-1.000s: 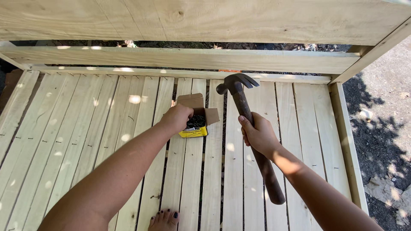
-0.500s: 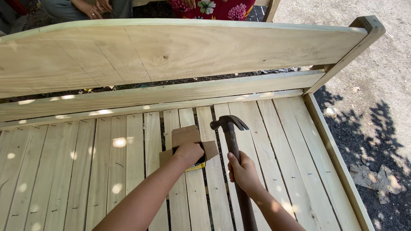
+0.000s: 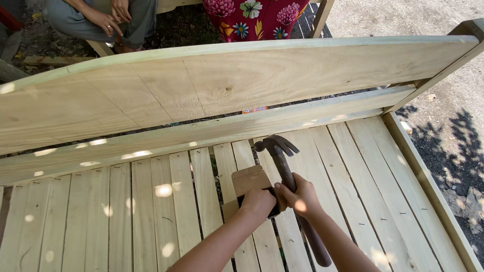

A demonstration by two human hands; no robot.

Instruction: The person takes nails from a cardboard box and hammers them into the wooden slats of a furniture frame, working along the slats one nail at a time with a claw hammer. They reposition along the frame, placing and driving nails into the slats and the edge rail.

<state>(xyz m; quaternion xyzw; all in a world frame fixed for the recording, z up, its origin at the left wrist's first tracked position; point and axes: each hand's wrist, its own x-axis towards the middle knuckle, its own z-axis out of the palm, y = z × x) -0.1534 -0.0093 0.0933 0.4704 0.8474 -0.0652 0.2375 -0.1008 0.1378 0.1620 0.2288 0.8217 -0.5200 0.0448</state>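
Note:
My right hand (image 3: pixel 300 197) grips the wooden handle of a claw hammer (image 3: pixel 281 156), its dark steel head pointing away from me over the pale wooden slats (image 3: pixel 151 211). My left hand (image 3: pixel 258 202) rests in a small open cardboard box (image 3: pixel 248 180) that sits on the slats; its fingers are hidden inside the box, so what they hold cannot be seen. The two hands touch each other beside the box.
A wide pale headboard plank (image 3: pixel 227 80) and a lower rail (image 3: pixel 201 133) stand across the far side. A side rail (image 3: pixel 428 186) borders the slats at the right, with bare ground beyond. Two people sit behind the headboard: one in grey trousers (image 3: pixel 101 20), one in flowered cloth (image 3: pixel 252 17).
The view has tilted up, showing the headboard and the people behind it. My hands have drawn closer together at the box, and the hammer stays upright in my right hand.

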